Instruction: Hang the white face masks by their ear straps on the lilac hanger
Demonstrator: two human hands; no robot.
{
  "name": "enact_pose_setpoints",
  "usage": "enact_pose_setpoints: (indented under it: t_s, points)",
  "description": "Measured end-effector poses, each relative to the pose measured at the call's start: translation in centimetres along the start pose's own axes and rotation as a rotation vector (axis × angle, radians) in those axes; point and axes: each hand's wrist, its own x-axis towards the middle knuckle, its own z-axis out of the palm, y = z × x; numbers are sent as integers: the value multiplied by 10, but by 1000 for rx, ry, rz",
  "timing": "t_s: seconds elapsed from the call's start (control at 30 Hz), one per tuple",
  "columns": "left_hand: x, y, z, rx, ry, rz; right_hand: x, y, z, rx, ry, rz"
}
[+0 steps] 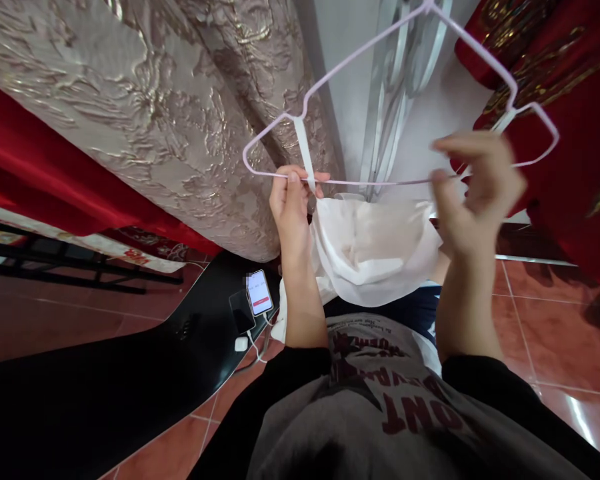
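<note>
A pale lilac wire hanger (380, 67) hangs in front of me. A white garment (375, 247) droops from it by thin white straps, one looped at the hanger's left notch and one at the right. My left hand (291, 207) is closed on the hanger's bottom bar and the left strap, thumb on top. My right hand (473, 190) is blurred with motion; its fingers curl at the bottom bar near the right strap, and whether they grip it is unclear.
A beige and gold embossed curtain (155, 113) hangs at the left over red cloth. Red fabric with gold trim (570, 100) hangs at the right. A phone (259, 292) with a charging cable lies on a black surface (130, 373). The floor has reddish tiles (545, 320).
</note>
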Motion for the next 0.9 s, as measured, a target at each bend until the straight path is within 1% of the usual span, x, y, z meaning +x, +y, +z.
enact_pose_setpoints:
  t_s: [0.03, 0.07, 0.1, 0.13, 0.23, 0.3, 0.4, 0.5, 0.57, 0.63, 0.7, 0.73, 0.77, 0.8, 0.83, 0.9]
  points:
    - [-1, -1, -1, 3, -13, 1, -5, 2, 9, 4, -136, 11]
    - [-2, -3, -3, 6, -30, 2, -11, 4, 17, -17, -243, 30]
    - [-3, -3, -6, 13, -54, 0, -17, 6, 25, -53, -304, 55]
    - [-4, -3, -9, 30, -86, -11, -23, 8, 31, -90, -310, 79]
    - [-7, 7, -21, 118, -201, -83, -39, 9, 42, -102, -171, 113]
    - [-10, 21, -27, 187, -229, -127, -45, 9, 44, -78, -112, 95]
    - [-14, 43, -29, 260, -183, -142, -45, 9, 45, -68, -80, 96]
    - [-17, 58, -24, 263, -96, -148, -43, 10, 45, -49, -70, 116]
    - [-14, 65, -17, 230, -83, -144, -43, 10, 45, -41, -63, 115]
    - [-8, 73, -9, 121, -150, -145, -44, 8, 45, -39, -57, 104]
    - [3, 83, -2, -43, -238, -177, -46, 5, 45, -32, -54, 97]
    - [9, 88, -1, -104, -260, -200, -46, 5, 44, -28, -57, 97]
    - [15, 93, -2, -142, -248, -214, -46, 5, 44, -22, -60, 99]
    - [20, 96, -4, -159, -198, -216, -46, 5, 43, -17, -64, 100]
    - [23, 97, -8, -162, -117, -200, -46, 6, 43, -13, -69, 98]
    - [26, 93, -20, -154, 102, -118, -46, 9, 42, -10, -72, 87]
